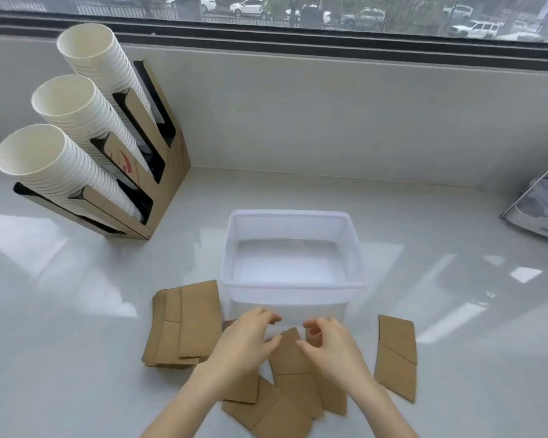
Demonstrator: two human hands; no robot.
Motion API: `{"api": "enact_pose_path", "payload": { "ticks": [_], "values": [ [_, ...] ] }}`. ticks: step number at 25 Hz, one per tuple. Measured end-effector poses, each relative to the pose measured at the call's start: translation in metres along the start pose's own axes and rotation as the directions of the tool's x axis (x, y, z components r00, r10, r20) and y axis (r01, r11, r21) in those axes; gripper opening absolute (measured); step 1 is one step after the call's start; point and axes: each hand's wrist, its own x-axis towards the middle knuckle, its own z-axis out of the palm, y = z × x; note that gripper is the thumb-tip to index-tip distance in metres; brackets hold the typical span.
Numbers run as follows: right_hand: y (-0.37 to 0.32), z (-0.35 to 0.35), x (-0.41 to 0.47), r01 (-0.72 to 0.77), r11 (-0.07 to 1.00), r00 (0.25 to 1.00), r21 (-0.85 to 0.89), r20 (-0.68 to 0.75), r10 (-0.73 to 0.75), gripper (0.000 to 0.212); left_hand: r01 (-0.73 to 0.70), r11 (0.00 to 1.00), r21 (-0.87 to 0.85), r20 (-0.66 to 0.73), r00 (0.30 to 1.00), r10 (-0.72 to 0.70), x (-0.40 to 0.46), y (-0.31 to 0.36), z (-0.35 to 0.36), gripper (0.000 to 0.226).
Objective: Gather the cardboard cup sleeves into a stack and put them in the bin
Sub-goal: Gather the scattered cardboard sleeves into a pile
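Flat brown cardboard cup sleeves lie on the white counter in front of a clear plastic bin (293,287), which holds nothing. A rough stack of sleeves (187,324) sits left of the bin. A single sleeve (396,358) lies to the right. Several loose overlapping sleeves (290,374) lie under my hands. My left hand (244,339) hovers over them with fingers spread and curled, holding nothing. My right hand (332,343) is beside it, fingers bent, its fingertips close to the edge of a sleeve; I cannot tell whether they pinch it.
A cardboard cup dispenser (162,184) with three stacks of white paper cups (67,172) stands at the back left. A metal rack (541,210) sits at the right edge. A window sill and wall run behind the counter.
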Motion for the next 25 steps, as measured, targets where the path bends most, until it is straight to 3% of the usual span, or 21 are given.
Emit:
{"api": "enact_pose_path", "payload": {
  "ticks": [6, 11, 17, 21, 23, 25],
  "values": [
    [0.001, 0.013, -0.002, -0.037, 0.992, 0.999, -0.122, 0.013, 0.039, 0.045, 0.018, 0.980, 0.197, 0.077, 0.996, -0.034, 0.004, -0.006, 0.022, 0.046],
    [-0.002, 0.019, 0.000, -0.024, 0.984, 1.000, -0.175, -0.017, 0.022, 0.039, -0.004, 0.978, 0.210, 0.050, 0.999, -0.007, 0.006, -0.006, 0.029, 0.044],
    [-0.003, 0.020, -0.003, 0.023, 0.999, 0.998, -0.036, -0.057, -0.025, 0.026, -0.033, 0.999, 0.032, -0.017, 0.999, 0.034, 0.006, -0.006, 0.030, 0.023],
    [-0.004, 0.015, -0.005, 0.019, 0.990, 0.998, 0.136, -0.059, -0.011, 0.021, 0.016, 0.978, -0.207, -0.028, 0.999, -0.022, 0.007, -0.005, 0.020, 0.012],
    [-0.001, 0.008, -0.005, 0.009, 0.979, 0.992, 0.202, -0.124, 0.017, 0.015, 0.029, 0.955, -0.295, -0.053, 0.997, -0.047, 0.006, -0.007, 0.012, 0.012],
    [0.006, 0.000, -0.005, -0.051, 0.987, 0.975, 0.154, -0.204, 0.083, 0.024, 0.029, 0.935, -0.353, -0.086, 0.994, -0.064, 0.005, -0.010, 0.005, 0.014]
  ]
}}
